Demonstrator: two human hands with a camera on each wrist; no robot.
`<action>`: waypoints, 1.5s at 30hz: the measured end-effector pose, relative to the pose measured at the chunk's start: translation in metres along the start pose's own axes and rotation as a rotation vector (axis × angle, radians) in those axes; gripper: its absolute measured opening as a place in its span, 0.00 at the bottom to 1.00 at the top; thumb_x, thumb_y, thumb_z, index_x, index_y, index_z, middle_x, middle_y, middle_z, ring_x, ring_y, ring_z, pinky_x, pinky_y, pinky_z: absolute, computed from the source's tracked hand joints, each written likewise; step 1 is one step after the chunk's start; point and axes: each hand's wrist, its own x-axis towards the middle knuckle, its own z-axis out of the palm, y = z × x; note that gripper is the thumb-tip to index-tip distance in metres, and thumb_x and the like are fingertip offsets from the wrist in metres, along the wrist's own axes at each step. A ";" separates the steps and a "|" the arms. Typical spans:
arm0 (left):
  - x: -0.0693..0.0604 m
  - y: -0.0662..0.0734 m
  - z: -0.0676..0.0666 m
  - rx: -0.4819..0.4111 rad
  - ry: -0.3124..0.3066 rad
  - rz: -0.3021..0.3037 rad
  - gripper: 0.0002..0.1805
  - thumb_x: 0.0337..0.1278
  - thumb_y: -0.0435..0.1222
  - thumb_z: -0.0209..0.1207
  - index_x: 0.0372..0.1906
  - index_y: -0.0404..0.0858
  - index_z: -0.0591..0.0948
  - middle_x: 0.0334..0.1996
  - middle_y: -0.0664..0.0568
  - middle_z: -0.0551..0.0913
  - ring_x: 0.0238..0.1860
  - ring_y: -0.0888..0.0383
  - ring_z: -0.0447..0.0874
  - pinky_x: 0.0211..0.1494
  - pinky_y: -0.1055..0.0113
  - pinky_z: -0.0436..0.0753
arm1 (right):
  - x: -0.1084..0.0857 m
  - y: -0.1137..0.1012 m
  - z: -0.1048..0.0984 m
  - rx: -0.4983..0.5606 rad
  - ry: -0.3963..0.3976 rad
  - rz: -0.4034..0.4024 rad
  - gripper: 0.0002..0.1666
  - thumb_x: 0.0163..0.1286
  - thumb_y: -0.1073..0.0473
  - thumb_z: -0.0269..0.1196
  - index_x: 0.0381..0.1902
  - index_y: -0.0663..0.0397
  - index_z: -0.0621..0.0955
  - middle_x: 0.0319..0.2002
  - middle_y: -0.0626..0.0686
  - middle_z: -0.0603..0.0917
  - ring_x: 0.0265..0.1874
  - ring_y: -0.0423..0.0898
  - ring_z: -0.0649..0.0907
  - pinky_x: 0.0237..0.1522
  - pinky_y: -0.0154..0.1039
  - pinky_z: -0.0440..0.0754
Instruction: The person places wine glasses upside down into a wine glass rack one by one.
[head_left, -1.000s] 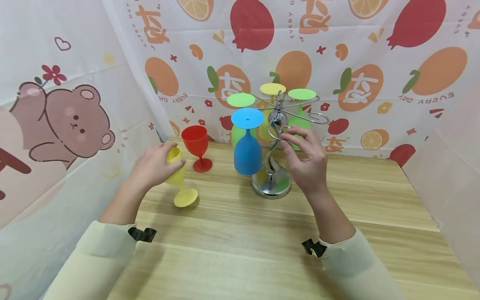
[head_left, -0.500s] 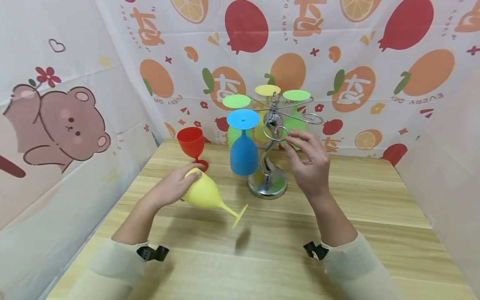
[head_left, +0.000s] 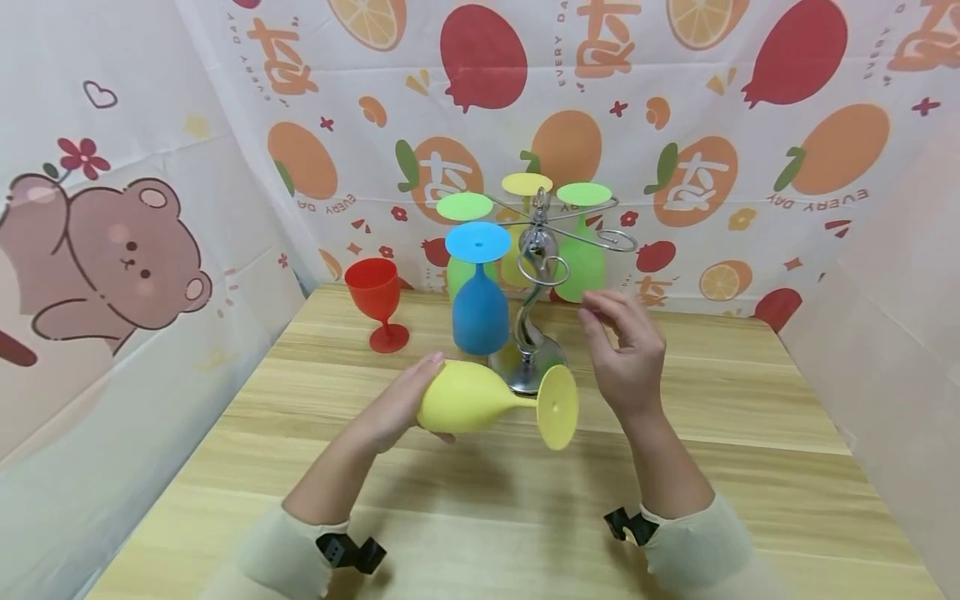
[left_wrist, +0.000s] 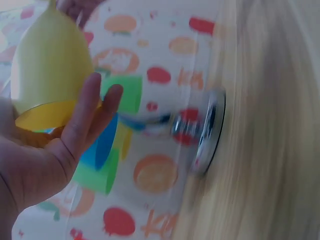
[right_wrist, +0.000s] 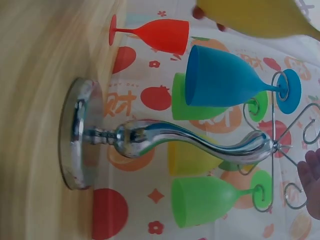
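My left hand [head_left: 401, 404] grips a yellow goblet [head_left: 465, 396] by its bowl; the goblet lies sideways in the air, its foot pointing right. My right hand [head_left: 628, 354], fingers bent and holding nothing, hovers just right of a silver rack [head_left: 527, 321], apart from its front wire loop [head_left: 543, 271]. From the rack hang upside down a blue goblet [head_left: 480, 312], two green goblets [head_left: 581, 262] and another yellow goblet [head_left: 527, 185]. In the right wrist view the rack's stem [right_wrist: 190, 140] is curved, and fingers [right_wrist: 311, 170] show near two bare loops.
A red goblet [head_left: 375, 292] stands upright on the wooden table [head_left: 675, 533], left of the rack. Behind the table hangs a fruit-print cloth [head_left: 337, 50]; a bear-print cloth [head_left: 127, 250] covers the left side.
My left hand has carried the yellow goblet from beside the red one rightwards, turning it from upright to sideways. My right hand has let go of the wire loop and moved slightly down.
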 end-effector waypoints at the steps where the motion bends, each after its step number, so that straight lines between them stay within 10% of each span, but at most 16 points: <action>1: 0.001 0.001 0.005 -0.032 -0.018 0.008 0.32 0.75 0.57 0.36 0.65 0.37 0.66 0.50 0.38 0.75 0.44 0.47 0.82 0.37 0.46 0.87 | -0.003 0.001 -0.001 0.034 -0.003 0.028 0.11 0.62 0.76 0.64 0.44 0.71 0.84 0.42 0.63 0.85 0.43 0.44 0.84 0.49 0.33 0.84; 21: 0.043 -0.003 0.075 -0.516 -0.132 -0.073 0.37 0.73 0.63 0.27 0.71 0.43 0.64 0.51 0.47 0.79 0.46 0.50 0.83 0.39 0.55 0.87 | -0.040 0.017 -0.021 0.488 -0.727 0.344 0.55 0.51 0.80 0.68 0.74 0.63 0.56 0.65 0.52 0.72 0.64 0.48 0.73 0.66 0.40 0.73; 32: 0.054 0.001 0.093 -0.509 -0.126 -0.055 0.42 0.67 0.69 0.29 0.69 0.43 0.66 0.46 0.51 0.81 0.41 0.55 0.84 0.41 0.57 0.86 | -0.043 0.019 -0.025 0.489 -0.687 0.440 0.55 0.52 0.65 0.76 0.73 0.60 0.59 0.62 0.55 0.73 0.58 0.52 0.77 0.60 0.42 0.79; 45: 0.066 0.010 0.105 -0.128 0.111 0.197 0.28 0.76 0.52 0.40 0.72 0.42 0.62 0.62 0.42 0.71 0.56 0.49 0.75 0.54 0.56 0.81 | -0.042 0.018 -0.042 0.333 -0.577 0.523 0.57 0.50 0.69 0.73 0.75 0.46 0.60 0.60 0.54 0.74 0.53 0.51 0.80 0.54 0.41 0.83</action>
